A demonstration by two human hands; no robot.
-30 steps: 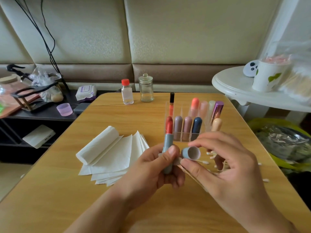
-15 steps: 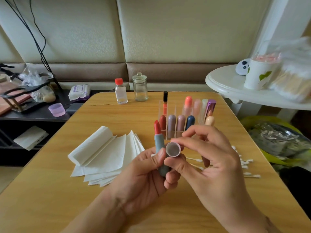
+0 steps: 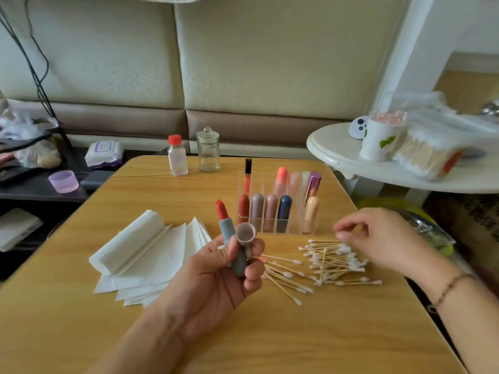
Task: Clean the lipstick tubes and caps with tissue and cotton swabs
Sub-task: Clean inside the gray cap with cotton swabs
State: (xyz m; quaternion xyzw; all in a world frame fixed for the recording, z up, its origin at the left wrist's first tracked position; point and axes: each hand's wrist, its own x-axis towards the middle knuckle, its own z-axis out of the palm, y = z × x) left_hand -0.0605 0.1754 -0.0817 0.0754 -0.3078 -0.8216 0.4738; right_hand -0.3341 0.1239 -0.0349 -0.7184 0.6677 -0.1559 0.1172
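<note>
While my left hand (image 3: 216, 282) grips the lipstick (image 3: 229, 233) and its cap (image 3: 245, 233) above the worktop (image 3: 337, 333), my right hand (image 3: 378, 238) hovers over the swabs (image 3: 329, 263), fingers loosely curled, holding nothing. Tissues (image 3: 145, 255) lie fanned left of the lipstick; the organizer (image 3: 278, 211) stands just behind. I see a bottle (image 3: 177, 155) and jar (image 3: 208, 149) near the far edge, with bare wood nearest me.

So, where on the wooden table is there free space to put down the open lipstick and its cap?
Free: the near table edge, below the cotton swabs and between both forearms; also the strip between the tissues and the small bottle. Crowded: between the clear organizer and the right hand, where swabs lie scattered.
</note>
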